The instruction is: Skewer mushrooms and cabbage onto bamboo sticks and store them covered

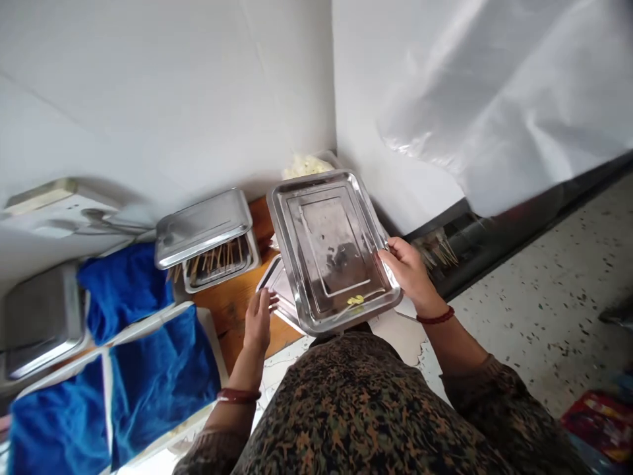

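My right hand [409, 272] grips the right edge of a shallow metal tray [324, 221], which is tilted toward me. Dark wet smears mark its middle, and a small yellow scrap [355, 300] lies near its lower rim. To the left of the tray, my left hand [258, 318] has its fingers apart and holds nothing. Beside those fingers, partly hidden under the held tray, is another metal tray [279, 280] on the wooden table [230, 316]. Some pale yellow food [307, 165] shows in a container behind the held tray.
A metal container [247, 260] of wooden skewers stands at the back, its lid [205, 223] askew. Blue cloths [163, 363] cover several containers at left, near a lidded metal tray [44, 316]. A power strip [64, 204] sits by the wall. Plastic sheeting [524, 112] hangs at right.
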Available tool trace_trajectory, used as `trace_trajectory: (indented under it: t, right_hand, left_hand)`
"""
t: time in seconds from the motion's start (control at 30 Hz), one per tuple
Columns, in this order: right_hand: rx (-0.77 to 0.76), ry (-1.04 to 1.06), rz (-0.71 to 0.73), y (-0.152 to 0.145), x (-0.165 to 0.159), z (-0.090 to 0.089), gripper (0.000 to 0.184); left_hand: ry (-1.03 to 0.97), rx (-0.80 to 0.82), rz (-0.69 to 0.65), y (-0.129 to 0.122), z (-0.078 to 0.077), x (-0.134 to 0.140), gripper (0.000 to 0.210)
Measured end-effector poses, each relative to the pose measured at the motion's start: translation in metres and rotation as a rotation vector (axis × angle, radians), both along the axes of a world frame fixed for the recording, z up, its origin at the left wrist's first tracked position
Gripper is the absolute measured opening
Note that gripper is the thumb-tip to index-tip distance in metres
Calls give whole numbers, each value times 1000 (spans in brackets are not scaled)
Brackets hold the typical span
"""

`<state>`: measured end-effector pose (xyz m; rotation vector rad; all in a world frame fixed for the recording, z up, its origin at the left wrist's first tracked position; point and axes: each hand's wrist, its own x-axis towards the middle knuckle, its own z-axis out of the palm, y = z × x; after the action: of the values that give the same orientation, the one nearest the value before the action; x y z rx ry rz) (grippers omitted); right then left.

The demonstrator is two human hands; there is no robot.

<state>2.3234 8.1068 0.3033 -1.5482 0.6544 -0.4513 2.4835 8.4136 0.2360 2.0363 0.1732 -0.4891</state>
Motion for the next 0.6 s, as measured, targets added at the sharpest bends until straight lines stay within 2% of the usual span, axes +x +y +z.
trace_trajectory:
  t: [0.03, 0.07, 0.1, 0.13, 0.23, 0.33, 0.4, 0.5, 0.6]
  right_hand:
    - [-40, -6, 20, 7, 13, -3, 12]
    - [-82, -10, 42, 13, 25, -5, 12]
    - [-124, -9, 68, 18, 36, -7, 13]
    - [-169, -7, 101, 22, 46, -8, 15]
    - [-360, -61, 177, 29, 67, -6, 21]
    - [-648, -200, 217, 33, 75, 2, 33]
    - [-793, -279, 390, 39, 74, 7, 30]
    - [-884, -295, 745, 52, 69, 12, 22]
    - [-961, -205, 859, 63, 70, 11, 18]
  left_hand:
    - [21, -108, -18, -8, 16, -3, 64]
    - [106, -341, -26, -16, 31, -8, 68]
    - [177, -536, -10, -25, 46, -12, 67]
    - [247, -659, 7, -33, 59, -17, 60]
    - [302, -767, 115, -45, 84, -28, 41]
    - [232, -776, 262, -39, 89, -32, 36]
    - [188, -769, 346, -32, 86, -32, 35]
    - [141, -752, 421, -27, 85, -32, 37]
    - [118, -745, 405, -30, 88, -37, 39]
